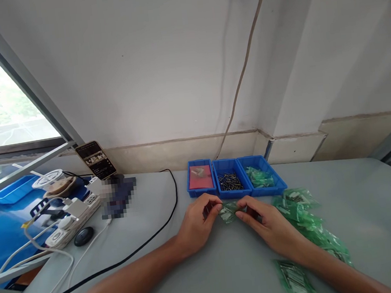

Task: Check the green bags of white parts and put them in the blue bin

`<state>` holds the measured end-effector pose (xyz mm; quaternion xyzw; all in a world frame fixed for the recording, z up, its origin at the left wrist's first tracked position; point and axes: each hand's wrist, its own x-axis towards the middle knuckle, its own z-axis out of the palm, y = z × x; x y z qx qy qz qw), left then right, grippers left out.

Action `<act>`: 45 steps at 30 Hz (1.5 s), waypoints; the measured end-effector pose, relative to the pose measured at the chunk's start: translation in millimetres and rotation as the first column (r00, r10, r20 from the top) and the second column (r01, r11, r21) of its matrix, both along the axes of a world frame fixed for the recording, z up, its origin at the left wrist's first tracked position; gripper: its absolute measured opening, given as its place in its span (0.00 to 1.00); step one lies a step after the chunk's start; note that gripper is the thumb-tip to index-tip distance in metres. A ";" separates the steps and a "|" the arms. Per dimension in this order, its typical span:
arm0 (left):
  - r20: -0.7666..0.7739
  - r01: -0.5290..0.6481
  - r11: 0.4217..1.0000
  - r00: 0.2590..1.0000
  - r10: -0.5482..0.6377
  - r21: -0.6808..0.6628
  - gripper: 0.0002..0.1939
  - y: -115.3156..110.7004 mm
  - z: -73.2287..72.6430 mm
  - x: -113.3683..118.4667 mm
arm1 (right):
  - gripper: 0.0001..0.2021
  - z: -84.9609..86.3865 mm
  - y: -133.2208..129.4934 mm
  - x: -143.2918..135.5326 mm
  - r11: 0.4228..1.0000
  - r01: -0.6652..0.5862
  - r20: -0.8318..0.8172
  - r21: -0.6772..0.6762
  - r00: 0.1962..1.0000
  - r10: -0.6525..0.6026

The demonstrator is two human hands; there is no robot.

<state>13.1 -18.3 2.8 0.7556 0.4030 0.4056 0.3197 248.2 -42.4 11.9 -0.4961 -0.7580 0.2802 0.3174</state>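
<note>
Pinching a small green bag [228,213] by both sides, center of the frame, below the blue trays [236,193].

At left, the grey tabletop [210,285] has its edge by the power strip [73,224]; the black cable [142,249] curves between that edge and the left hand [195,223], whose thumb and forefinger are clamped on the bag's left side. The bag lies between the two sets of fingertips, with tabletop stretching below; the right hand's [268,225] thumb and forefinger grip its right side. Green packets [308,222] lie beside and beyond the right forearm, another [294,279] at lower right.
</note>
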 end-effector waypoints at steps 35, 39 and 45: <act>-0.042 0.193 0.981 0.981 -0.192 0.026 0.10 -2.1 4.0 -1.4 | 0.22 1.9 1.5 2.4 0.987 0.153 -0.078 0.039 0.986 -0.149; -0.033 0.174 0.985 0.984 -0.174 -0.001 0.12 -2.9 4.7 -0.6 | 0.17 2.8 1.3 2.4 0.988 0.147 -0.099 0.045 0.985 -0.143; 0.010 0.146 0.988 0.989 -0.146 -0.049 0.14 -2.1 0.6 -0.2 | 0.09 -3.4 3.3 3.4 0.984 0.171 -0.100 0.049 0.981 -0.166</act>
